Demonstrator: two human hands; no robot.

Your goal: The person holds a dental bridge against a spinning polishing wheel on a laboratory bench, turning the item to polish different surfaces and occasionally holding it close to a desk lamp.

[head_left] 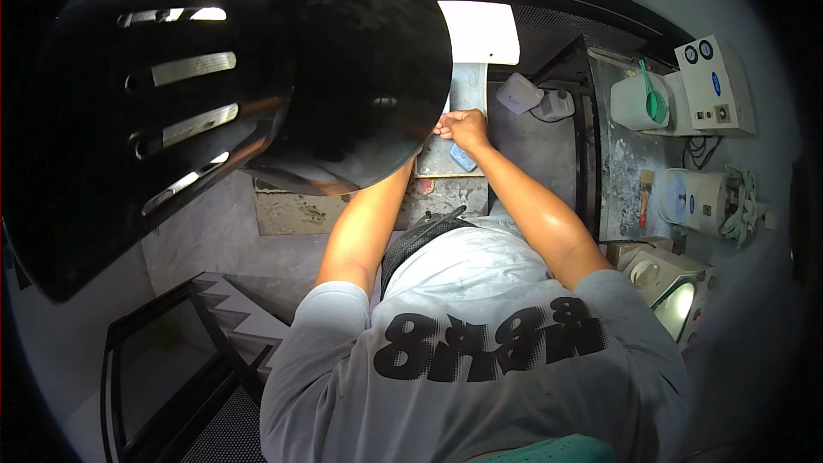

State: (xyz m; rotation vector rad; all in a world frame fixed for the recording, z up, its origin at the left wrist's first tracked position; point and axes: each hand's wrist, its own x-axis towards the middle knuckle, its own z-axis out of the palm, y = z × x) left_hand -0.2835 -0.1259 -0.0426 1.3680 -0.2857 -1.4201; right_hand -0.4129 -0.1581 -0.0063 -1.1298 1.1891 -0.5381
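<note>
A large black lamp shade covers much of the upper left and hides my left hand. My left forearm runs up behind its rim. Just right of the rim is my right hand, its fingers curled and pressed together over the narrow worktop. What those fingers hold, if anything, is hidden by the shade. A small blue block-like object lies on the worktop below my right hand. Beyond the hands is a brightly lit white panel.
On the right, a side bench bears a white tub with a green scoop, a brush and boxy machines, one with two dials. White containers stand right of the worktop. A black-framed chair is at lower left.
</note>
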